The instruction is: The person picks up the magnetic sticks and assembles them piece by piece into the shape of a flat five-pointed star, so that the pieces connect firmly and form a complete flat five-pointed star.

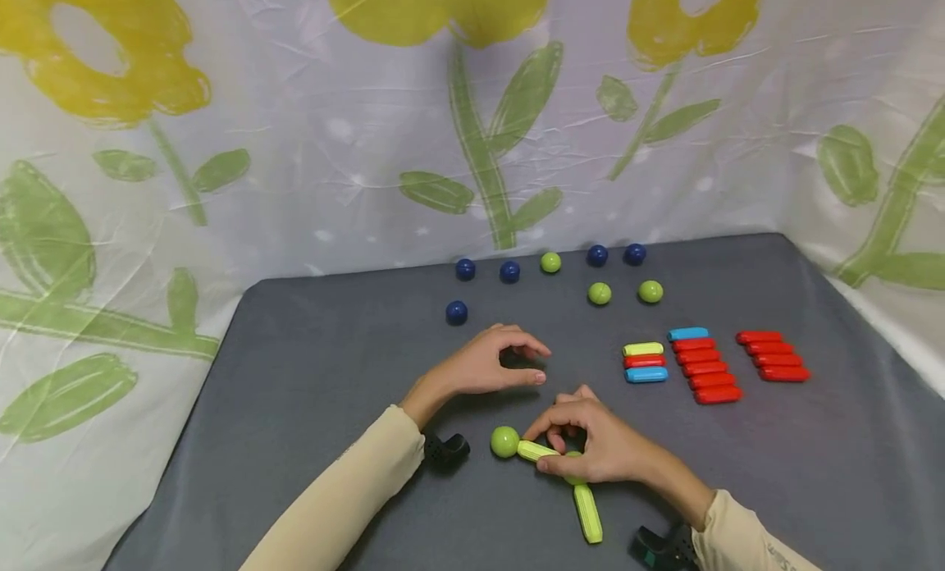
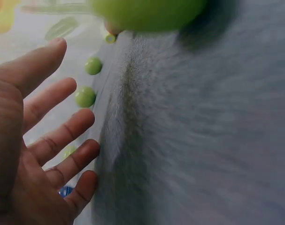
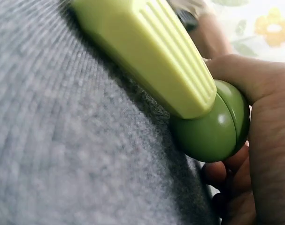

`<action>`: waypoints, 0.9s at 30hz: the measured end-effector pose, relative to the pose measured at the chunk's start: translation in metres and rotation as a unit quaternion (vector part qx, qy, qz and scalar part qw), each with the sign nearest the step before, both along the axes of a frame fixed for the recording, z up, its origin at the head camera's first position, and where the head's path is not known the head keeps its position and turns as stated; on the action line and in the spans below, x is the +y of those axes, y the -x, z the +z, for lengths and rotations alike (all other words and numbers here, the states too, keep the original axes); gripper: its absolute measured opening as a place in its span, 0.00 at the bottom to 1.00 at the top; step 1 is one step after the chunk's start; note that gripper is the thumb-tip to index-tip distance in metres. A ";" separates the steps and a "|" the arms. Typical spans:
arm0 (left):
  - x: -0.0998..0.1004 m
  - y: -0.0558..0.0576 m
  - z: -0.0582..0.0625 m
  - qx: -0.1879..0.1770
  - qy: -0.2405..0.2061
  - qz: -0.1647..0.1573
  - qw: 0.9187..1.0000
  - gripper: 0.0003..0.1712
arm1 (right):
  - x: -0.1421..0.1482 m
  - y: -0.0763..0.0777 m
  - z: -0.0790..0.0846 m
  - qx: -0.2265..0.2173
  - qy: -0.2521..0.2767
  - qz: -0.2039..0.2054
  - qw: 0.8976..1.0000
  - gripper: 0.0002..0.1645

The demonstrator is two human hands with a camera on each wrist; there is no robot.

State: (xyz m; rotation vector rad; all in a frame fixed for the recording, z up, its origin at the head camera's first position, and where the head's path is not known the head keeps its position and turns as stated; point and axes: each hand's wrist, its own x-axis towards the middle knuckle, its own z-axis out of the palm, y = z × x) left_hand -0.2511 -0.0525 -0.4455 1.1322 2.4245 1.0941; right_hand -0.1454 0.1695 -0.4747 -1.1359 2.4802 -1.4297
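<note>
My right hand (image 1: 601,440) pinches a yellow ridged rod (image 1: 535,450) between thumb and forefinger, low over the grey cloth. One end of this rod meets a light green ball (image 1: 504,441). Partly hidden under the hand is a second green ball (image 3: 205,136), from which another yellow rod (image 1: 587,513) runs toward the near edge. Together they form a bent chain. My left hand (image 1: 487,362) hovers beyond the chain, fingers loosely curved and holding nothing. In the left wrist view, its fingers (image 2: 69,131) are spread apart, with a blurred green ball across the top.
Blue balls (image 1: 509,271) and green balls (image 1: 600,293) lie scattered along the far edge. To the right are a short stack of yellow, red and blue rods (image 1: 645,374), a longer column of rods (image 1: 705,368) and several red rods (image 1: 778,360). A flower-printed curtain (image 1: 310,144) hangs behind.
</note>
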 end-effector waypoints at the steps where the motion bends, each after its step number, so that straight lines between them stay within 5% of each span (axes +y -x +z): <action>1: 0.006 0.005 0.000 0.003 0.008 -0.007 1.000 0.22 | 0.000 0.000 0.000 -0.001 -0.003 0.002 1.000 0.15; 9: 0.048 0.029 0.000 0.018 0.079 -0.041 0.996 0.32 | -0.002 0.000 -0.002 0.011 0.006 0.043 0.999 0.15; 15: 0.078 0.040 -0.001 0.074 0.118 -0.064 0.988 0.36 | -0.004 -0.002 0.001 0.013 0.014 0.053 0.998 0.15; 27: 0.117 0.037 0.000 0.167 0.192 -0.091 0.963 0.44 | -0.004 -0.003 -0.004 0.032 -0.004 0.049 0.998 0.16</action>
